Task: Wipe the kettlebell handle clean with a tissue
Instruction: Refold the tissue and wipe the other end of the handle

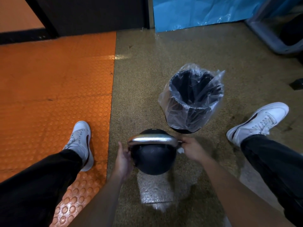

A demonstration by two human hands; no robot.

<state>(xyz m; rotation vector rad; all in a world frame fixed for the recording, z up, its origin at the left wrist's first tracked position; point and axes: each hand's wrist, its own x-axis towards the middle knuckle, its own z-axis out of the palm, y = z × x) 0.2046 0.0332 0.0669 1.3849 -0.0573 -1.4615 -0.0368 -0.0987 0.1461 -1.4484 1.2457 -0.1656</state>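
We take the round black kettlebell point(153, 158) as our landmark: it stands on the speckled tan floor point(141, 79) between our feet, and its bare, curved silver metal handle point(152, 139) arches across its top. At the handle's right end our right hand point(191, 149) is curled around a crumpled white tissue point(180, 150), pinching it against the metal, with a wad of paper showing below the fingers. On the kettlebell's left side our left hand point(123, 158) cups the ball where the handle joins it, fingers bent against the surface, steadying it. Just beyond the kettlebell, and close to it, stands a black round bin lined with a clear plastic bag point(193, 97). Well to the kettlebell's left lies orange studded rubber matting point(54, 82), with one white shoe point(82, 141) on it. To wipe well, we judge the tissue should wrap fully round the bar and slide along the whole arch to the left end, underside included, while the left hand holds the ball firm so it does not rock.
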